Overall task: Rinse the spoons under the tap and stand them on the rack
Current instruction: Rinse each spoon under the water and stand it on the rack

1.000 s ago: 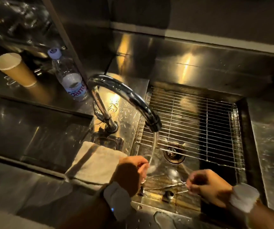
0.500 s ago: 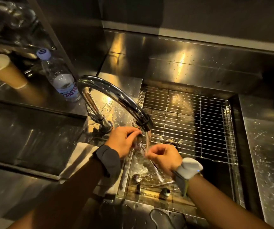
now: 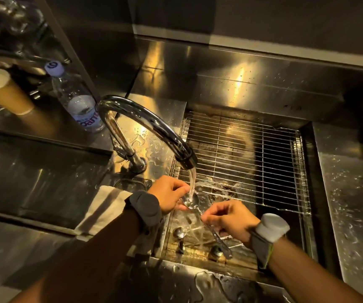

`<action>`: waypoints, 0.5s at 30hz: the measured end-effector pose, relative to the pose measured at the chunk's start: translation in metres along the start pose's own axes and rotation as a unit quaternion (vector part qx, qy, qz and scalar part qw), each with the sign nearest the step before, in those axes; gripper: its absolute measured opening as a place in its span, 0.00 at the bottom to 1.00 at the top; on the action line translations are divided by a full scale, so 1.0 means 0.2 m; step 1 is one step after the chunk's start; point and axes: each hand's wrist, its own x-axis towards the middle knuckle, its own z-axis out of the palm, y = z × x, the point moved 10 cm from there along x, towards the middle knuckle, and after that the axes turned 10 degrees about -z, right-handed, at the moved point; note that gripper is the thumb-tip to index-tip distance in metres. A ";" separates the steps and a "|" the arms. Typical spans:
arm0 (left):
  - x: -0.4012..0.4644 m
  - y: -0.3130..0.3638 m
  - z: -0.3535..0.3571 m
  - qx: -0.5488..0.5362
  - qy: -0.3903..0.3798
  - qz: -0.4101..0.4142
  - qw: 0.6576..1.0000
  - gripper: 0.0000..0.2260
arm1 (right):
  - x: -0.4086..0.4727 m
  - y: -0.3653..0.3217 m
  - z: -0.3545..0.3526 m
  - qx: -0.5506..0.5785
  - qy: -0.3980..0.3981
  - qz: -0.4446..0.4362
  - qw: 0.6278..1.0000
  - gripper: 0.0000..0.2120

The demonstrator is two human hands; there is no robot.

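The right hand (image 3: 231, 218) is pinched shut on the handle of a spoon (image 3: 191, 201), thumb and fingers closed around its upper shaft, with the rest of the handle running back under the palm toward the wrist. Just ahead of those fingertips the spoon's bowl faces up, directly under the stream of water (image 3: 192, 182). The left hand (image 3: 169, 194) sits just across the bowl from the right hand, its fingertips closed on the bowl's edge and touching the stream.

To do this step well, the right hand would likely best keep a firm pinch, since wet metal slips, and roll the handle so water reaches both faces of the bowl, while the left fingers rub the surface. Tilting the bowl should cut the splash.

Above both hands curves the tap (image 3: 154, 130), its spout right over the bowl. Below the right hand, on the floor of the sink (image 3: 200, 262), lie more spoons (image 3: 178, 232), seemingly not yet rinsed. Beyond the hands, a wire rack (image 3: 252, 158) spans the far part of the sink and holds no cutlery. Left of the left wrist lies a folded cloth (image 3: 104, 209). Farther off to the left stand a water bottle (image 3: 75, 101) and a paper cup (image 3: 3, 90).
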 end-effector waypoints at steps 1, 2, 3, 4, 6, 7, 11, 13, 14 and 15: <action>-0.01 0.03 -0.03 0.031 0.037 0.029 0.998 0.10 | 0.00 0.00 0.00 -0.015 0.001 0.001 1.000 0.08; -0.04 0.07 -0.05 0.065 0.078 0.059 0.993 0.11 | 0.01 -0.02 -0.03 -0.036 0.022 -0.004 0.999 0.07; -0.06 0.10 -0.09 0.100 0.121 0.085 0.984 0.11 | 0.03 -0.05 -0.12 -0.044 0.066 -0.017 0.997 0.05; -0.09 0.10 -0.14 0.144 0.164 0.109 0.970 0.12 | 0.07 -0.07 -0.22 -0.021 0.119 -0.026 0.992 0.03; -0.12 0.11 -0.19 0.267 0.221 0.175 0.922 0.15 | 0.16 -0.07 -0.51 0.082 0.233 -0.027 0.969 0.04; -0.11 0.07 -0.19 0.336 0.233 0.197 0.891 0.17 | 0.20 -0.06 -0.64 0.116 0.268 -0.017 0.956 0.05; -0.07 -0.09 -0.23 0.421 0.226 0.176 0.861 0.26 | 0.32 0.07 -0.94 0.028 0.269 0.030 0.962 0.07; -0.10 -0.11 -0.25 0.407 0.233 0.169 0.867 0.29 | 0.34 0.09 -0.95 -0.024 0.257 0.033 0.966 0.07; -0.11 -0.12 -0.25 0.405 0.240 0.174 0.865 0.29 | 0.36 0.10 -0.95 -0.035 0.255 0.031 0.966 0.07; -0.11 -0.12 -0.25 0.401 0.241 0.179 0.865 0.29 | 0.38 0.10 -0.95 -0.042 0.256 0.029 0.965 0.06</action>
